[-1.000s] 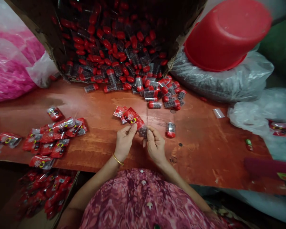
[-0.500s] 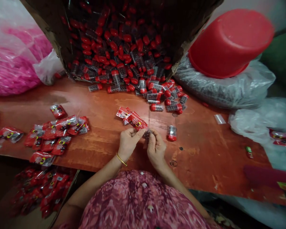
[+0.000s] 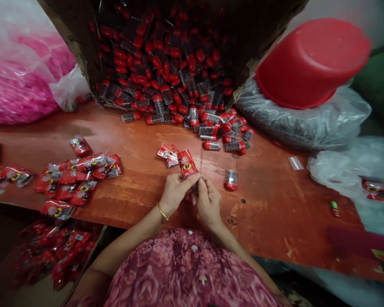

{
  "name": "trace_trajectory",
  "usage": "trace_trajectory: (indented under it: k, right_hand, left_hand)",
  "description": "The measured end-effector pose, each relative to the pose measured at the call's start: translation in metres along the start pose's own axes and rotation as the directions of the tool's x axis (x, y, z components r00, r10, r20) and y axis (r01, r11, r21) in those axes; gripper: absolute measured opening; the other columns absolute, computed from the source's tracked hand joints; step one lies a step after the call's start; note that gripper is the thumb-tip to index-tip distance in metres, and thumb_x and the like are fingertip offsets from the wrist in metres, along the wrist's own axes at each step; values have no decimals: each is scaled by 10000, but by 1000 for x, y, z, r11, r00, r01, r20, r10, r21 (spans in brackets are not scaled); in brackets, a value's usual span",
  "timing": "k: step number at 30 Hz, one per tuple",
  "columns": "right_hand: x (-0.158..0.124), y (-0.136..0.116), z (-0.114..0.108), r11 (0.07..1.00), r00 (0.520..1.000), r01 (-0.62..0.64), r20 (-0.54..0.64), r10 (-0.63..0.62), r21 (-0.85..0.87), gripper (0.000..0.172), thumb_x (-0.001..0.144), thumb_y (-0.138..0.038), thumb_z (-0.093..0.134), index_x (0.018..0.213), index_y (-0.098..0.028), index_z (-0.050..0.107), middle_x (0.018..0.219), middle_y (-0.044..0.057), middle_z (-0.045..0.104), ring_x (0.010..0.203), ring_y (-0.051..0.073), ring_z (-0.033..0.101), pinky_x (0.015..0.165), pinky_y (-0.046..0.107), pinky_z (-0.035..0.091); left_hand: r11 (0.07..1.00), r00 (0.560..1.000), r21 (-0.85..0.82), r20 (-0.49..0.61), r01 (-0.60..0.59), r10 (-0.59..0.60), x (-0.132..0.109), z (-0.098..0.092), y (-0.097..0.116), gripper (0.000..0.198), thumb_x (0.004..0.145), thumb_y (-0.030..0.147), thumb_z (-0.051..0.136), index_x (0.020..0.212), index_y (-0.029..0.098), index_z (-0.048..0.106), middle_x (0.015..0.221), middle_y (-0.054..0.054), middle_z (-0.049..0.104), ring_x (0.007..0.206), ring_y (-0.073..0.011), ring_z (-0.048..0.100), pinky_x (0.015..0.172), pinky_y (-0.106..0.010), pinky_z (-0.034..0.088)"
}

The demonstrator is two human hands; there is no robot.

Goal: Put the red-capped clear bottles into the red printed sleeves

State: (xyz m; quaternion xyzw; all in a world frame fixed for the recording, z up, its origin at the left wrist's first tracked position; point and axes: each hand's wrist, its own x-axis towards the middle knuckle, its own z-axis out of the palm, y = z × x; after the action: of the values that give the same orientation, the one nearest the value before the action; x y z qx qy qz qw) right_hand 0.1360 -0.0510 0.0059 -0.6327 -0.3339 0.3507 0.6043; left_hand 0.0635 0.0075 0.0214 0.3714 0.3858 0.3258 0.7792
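My left hand (image 3: 176, 190) is closed on a red printed packet (image 3: 187, 163), thumb on top near its lower end. Pressed against that same end, my right hand (image 3: 208, 199) pinches with thumb and forefinger; the packet's lower part is hidden by the fingers. Just beyond, a couple of red packets (image 3: 169, 154) lie on the wooden table (image 3: 141, 187). To the right of my hands a clear bottle with a red cap (image 3: 231, 180) rests by itself.
At the back a cardboard box (image 3: 256, 55) spills many red-capped bottles (image 3: 211, 146). On the left lies a pile of filled red packets (image 3: 67, 179), with more in a box below (image 3: 57, 251). A red tub (image 3: 316, 64) sits on a plastic sack (image 3: 294, 121) at the right.
The red packet has turned more upright between my hands, and my fingers have closed in over its lower end. The view has shifted slightly.
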Motion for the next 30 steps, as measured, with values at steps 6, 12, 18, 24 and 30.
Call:
trace_trajectory:
  k: [6, 12, 18, 24, 30]
  right_hand:
    - [3, -3, 4, 995, 998, -52, 44, 48, 85, 261, 846, -442, 477, 889, -193, 542, 522, -70, 490, 329, 53, 388, 324, 182, 306]
    - [5, 2, 4, 1000, 1000, -2, -23, 3, 29, 237, 878, -410, 439, 892, -198, 544, 552, -62, 490, 397, 68, 414, 384, 195, 352]
    - [8, 7, -1, 992, 993, 79, 100, -69, -102, 239, 866, -397, 456, 889, -189, 571, 730, -1, 586, 617, 112, 527, 570, 241, 443]
    - [8, 0, 1, 996, 980, -73, 186, 64, 43, 230, 855, -428, 490, 888, -204, 533, 635, -43, 545, 465, 80, 470, 447, 211, 395]
    - [10, -4, 0, 962, 899, -208, 422, 117, 178, 281, 819, -441, 556, 980, -218, 500, 550, -64, 593, 436, 85, 530, 536, 231, 455]
  left_hand:
    - [987, 982, -42, -107, -158, 153, -1, -3, -5, 389, 693, 508, 640, 643, 124, 610, 568, 19, 564, 485, -59, 473, 454, -174, 382]
    - [996, 986, 39, -139, -84, 89, -3, -1, -7, 405, 667, 513, 658, 572, 126, 579, 468, 39, 479, 408, -53, 391, 392, -189, 309]
    - [985, 978, -136, -195, -102, 74, 3, -3, -4, 338, 570, 421, 743, 612, 118, 602, 575, 13, 557, 553, -78, 482, 536, -207, 384]
    - [987, 993, -147, -86, 69, -82, 0, -7, -1, 316, 593, 419, 703, 593, 129, 578, 443, 32, 490, 368, -68, 428, 370, -207, 287]
    - [966, 989, -252, -119, 54, -86, -1, -17, 12, 317, 599, 399, 699, 710, 106, 649, 540, -2, 584, 408, -69, 470, 361, -193, 327]
